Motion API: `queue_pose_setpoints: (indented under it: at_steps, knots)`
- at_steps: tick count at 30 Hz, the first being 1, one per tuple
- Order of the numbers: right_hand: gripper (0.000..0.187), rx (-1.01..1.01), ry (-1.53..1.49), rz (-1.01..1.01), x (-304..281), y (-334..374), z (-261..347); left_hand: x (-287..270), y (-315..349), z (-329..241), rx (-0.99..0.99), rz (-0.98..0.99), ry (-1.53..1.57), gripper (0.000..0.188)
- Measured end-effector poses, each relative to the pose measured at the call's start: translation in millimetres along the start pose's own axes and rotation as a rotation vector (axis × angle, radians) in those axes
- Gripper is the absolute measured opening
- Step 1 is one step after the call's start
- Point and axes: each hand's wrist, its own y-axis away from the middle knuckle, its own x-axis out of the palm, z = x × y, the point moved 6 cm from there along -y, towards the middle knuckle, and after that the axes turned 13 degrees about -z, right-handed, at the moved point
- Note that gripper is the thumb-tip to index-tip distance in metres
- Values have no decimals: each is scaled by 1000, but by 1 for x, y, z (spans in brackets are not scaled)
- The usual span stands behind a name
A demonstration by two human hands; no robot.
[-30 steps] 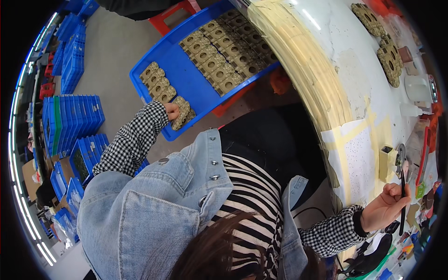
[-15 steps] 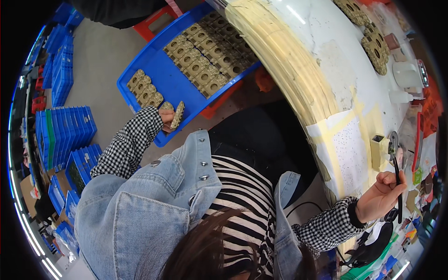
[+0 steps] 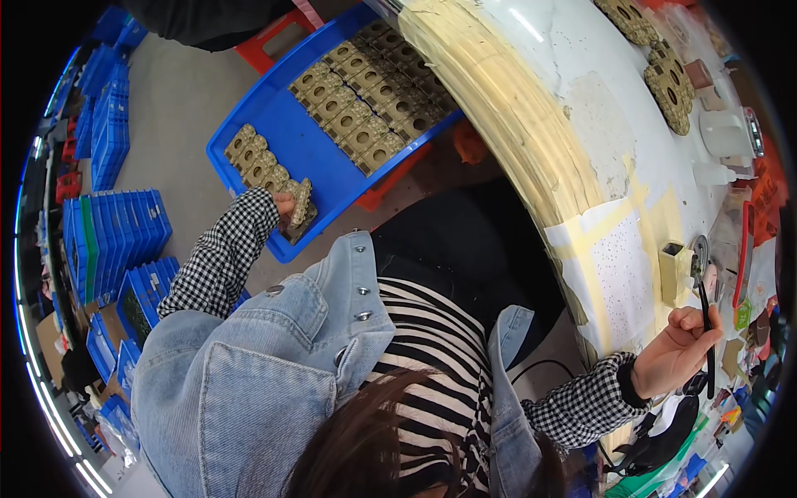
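Observation:
My left hand point(image 3: 285, 203) is closed on a brown, rough stone-textured piece point(image 3: 300, 199), held tilted over the near corner of a blue tray point(image 3: 311, 153). Beside it, a short row of similar pieces point(image 3: 253, 158) with round recesses lies along the tray's left end. A larger block of such pieces point(image 3: 357, 108) fills the tray's far right part. Over the worktable's edge, my right hand point(image 3: 677, 349) pinches a thin black stick-like tool point(image 3: 708, 340). Near that tool's upper end are a small cream-coloured open box point(image 3: 674, 270) and a round metal-rimmed thing point(image 3: 700, 253).
The white worktable point(image 3: 564, 100) curves along the right, its edge taped. Upon it are more stone-textured pieces point(image 3: 667, 87), a white bottle point(image 3: 712, 173) and a speckled paper sheet point(image 3: 610, 266). Blue crates point(image 3: 124, 236) stack up at left. A red stool point(image 3: 274, 41) stands beyond the tray.
My left hand has moved slightly left and tilted the piece, bringing it against the end of the short row in the tray. My right hand and its tool stay almost still.

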Motion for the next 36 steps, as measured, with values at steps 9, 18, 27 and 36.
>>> queue_pose_setpoints:
  at_steps: [9, 18, 27, 36]
  knots:
    - [41, 3, -7, 3, -1, 0, 1, -35, -6, -7, -25, -119, 173, 31]
    - [39, 8, 4, -29, 2, -2, -1, -156, -83, -98, 155, -798, -172, 33]
    - [38, 8, -16, -37, 0, -6, -2, -167, -124, -126, 80, -899, -408, 35]
    - [37, -21, -13, -58, 2, -4, 1, -171, -147, -117, 117, -994, -695, 38]
